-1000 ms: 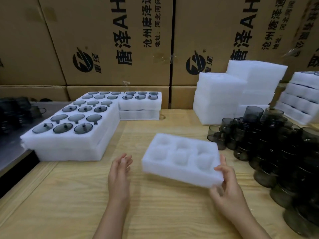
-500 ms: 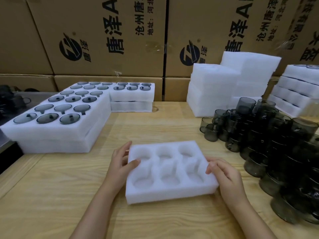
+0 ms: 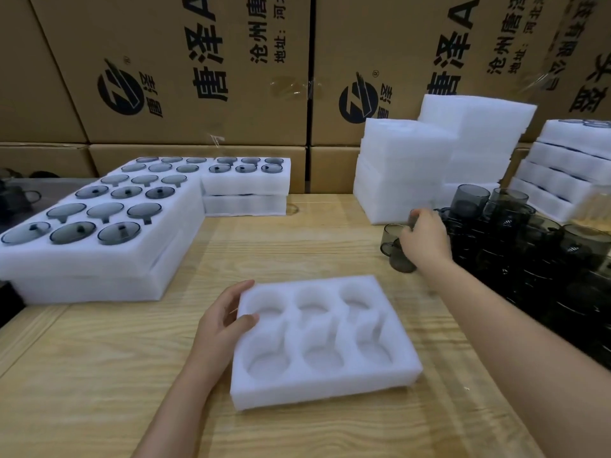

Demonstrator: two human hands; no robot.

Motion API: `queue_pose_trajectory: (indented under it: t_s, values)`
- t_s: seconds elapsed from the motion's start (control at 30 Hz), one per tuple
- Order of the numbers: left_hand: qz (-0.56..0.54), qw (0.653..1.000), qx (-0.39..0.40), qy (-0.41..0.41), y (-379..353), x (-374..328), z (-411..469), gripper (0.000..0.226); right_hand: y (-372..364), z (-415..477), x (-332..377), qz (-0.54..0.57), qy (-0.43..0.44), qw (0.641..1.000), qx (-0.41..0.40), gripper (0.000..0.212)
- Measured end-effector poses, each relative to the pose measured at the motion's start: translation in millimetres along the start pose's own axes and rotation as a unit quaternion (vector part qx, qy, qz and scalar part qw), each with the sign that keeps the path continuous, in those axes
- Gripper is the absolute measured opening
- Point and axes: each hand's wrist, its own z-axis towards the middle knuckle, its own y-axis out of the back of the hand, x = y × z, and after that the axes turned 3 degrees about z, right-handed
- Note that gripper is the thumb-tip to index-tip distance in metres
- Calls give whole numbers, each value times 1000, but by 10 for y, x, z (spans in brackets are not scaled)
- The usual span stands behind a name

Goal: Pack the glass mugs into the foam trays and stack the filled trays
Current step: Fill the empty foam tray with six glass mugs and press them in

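Head view: left hand (image 3: 218,325) grips empty foam tray (image 3: 325,385); right hand (image 3: 426,239) covers a mug (image 3: 390,236), grip unclear.

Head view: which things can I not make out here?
Head view:
- Right hand: its back hides whether the fingers grip a mug.
- Mug pile: cut by the right edge, dark; no count.
- Lower left trays: contents hidden by the trays above.
- Dark things far left: blurred, cut by the edge.

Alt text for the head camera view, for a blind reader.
A person's left hand grips the edge of an empty six-pocket foam tray on a wooden table while the right hand reaches into a cluster of dark glass mugs.
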Motion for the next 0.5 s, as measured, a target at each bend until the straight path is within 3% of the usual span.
queue_pose_trajectory:
  t_s: [0.23,0.5]
  values:
    - [5,1000,-3,-6,7,8,2,68,-118,306,-57,-159,-1,985,66,35]
    - [5,1000,-9,-7,-12,-20,-11,66,-127,319,12,-119,28,991,50,34]
